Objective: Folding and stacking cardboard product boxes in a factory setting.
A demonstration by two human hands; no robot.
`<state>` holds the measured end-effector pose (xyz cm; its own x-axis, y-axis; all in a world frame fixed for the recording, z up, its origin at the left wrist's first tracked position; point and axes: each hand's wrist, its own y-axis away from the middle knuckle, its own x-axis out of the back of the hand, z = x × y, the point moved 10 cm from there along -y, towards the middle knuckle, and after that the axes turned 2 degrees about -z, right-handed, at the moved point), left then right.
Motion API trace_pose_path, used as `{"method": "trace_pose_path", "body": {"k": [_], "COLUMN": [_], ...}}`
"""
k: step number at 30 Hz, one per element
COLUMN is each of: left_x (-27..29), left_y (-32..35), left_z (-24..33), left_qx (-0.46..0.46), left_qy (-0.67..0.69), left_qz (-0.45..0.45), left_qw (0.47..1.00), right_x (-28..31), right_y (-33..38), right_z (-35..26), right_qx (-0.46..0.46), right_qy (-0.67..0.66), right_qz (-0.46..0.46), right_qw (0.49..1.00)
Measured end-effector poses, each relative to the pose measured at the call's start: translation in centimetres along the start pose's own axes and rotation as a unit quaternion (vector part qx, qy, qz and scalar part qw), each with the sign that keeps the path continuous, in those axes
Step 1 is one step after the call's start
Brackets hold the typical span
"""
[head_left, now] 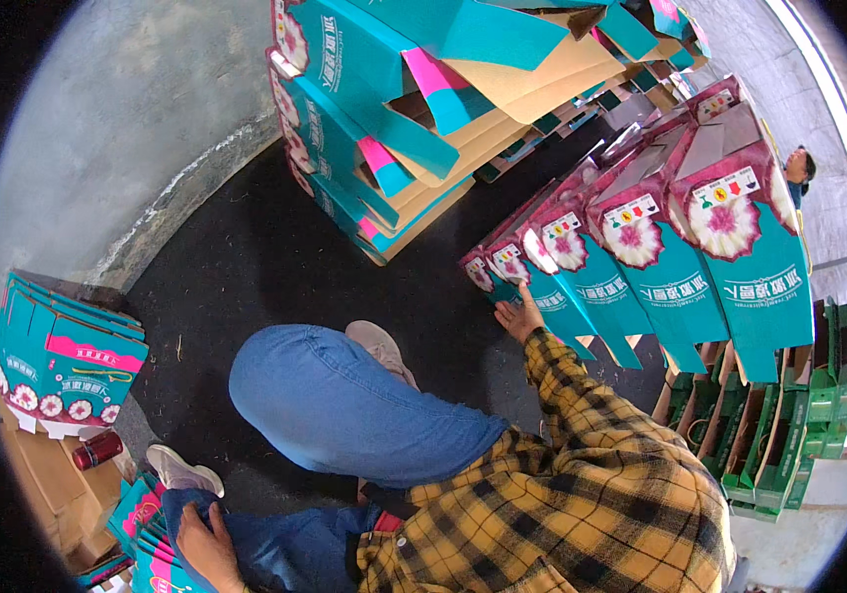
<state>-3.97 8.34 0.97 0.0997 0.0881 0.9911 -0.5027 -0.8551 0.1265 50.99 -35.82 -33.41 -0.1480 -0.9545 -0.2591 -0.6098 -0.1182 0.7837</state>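
Observation:
My right hand (pixel 519 314) reaches out to the lower end of a row of teal and maroon cartons (pixel 605 295). Its fingers are spread against or right beside the nearest carton; whether they press on it I cannot tell. These cartons stand tilted, close together, with fruit pictures on their faces. Low on the left, my left hand (pixel 208 549) lies over my blue-jeaned leg (pixel 285 539) with its fingers stretched out, holding nothing. Teal flattened cartons with pink patches (pixel 154 563) are beside that leg.
A tall stack of teal cartons with open flaps (pixel 394 109) rises ahead. At left, more teal cartons (pixel 73 346) sit above brown cardboard (pixel 48 474) with a dark red cylinder (pixel 97 450). Green crates (pixel 789 425) stand right. Another person (pixel 797 170) shows beyond the cartons.

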Motion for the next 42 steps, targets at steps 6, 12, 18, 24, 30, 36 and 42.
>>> {"method": "trace_pose_path", "body": {"k": [6, 12, 18, 24, 30, 36, 42], "left_x": [-0.2, -0.9, -3.0, -5.9, -9.9, -12.4, -14.4], "left_y": [-1.7, -2.9, -2.9, -4.0, -4.3, -3.8, -4.3], "left_z": [0.7, 0.6, -2.0, -5.6, -10.7, -14.6, -15.5], "left_qx": [0.017, 0.043, 0.037, 0.02, -0.004, -0.016, -0.017], "left_qy": [-0.004, -0.032, -0.048, -0.043, -0.033, -0.011, 0.014], "left_qz": [-0.036, -0.071, -0.09, -0.106, -0.094, -0.098, -0.126], "left_qw": [0.999, 0.996, 0.994, 0.993, 0.995, 0.995, 0.992], "right_x": [-0.8, -1.4, -0.2, 0.9, 0.5, 1.4, 3.5], "right_y": [-1.3, -1.9, -3.1, -3.4, -2.8, -4.9, -7.0], "right_z": [-0.8, -1.9, -3.1, -4.6, -5.4, -5.5, -8.6], "right_qx": [0.005, 0.006, 0.007, 0.003, 0.03, 0.022, 0.072], "right_qy": [-0.119, -0.224, -0.228, -0.219, -0.166, -0.165, -0.097], "right_qz": [-0.067, -0.075, -0.066, -0.046, -0.049, 0.01, -0.023], "right_qw": [0.991, 0.972, 0.971, 0.975, 0.984, 0.986, 0.992]}}
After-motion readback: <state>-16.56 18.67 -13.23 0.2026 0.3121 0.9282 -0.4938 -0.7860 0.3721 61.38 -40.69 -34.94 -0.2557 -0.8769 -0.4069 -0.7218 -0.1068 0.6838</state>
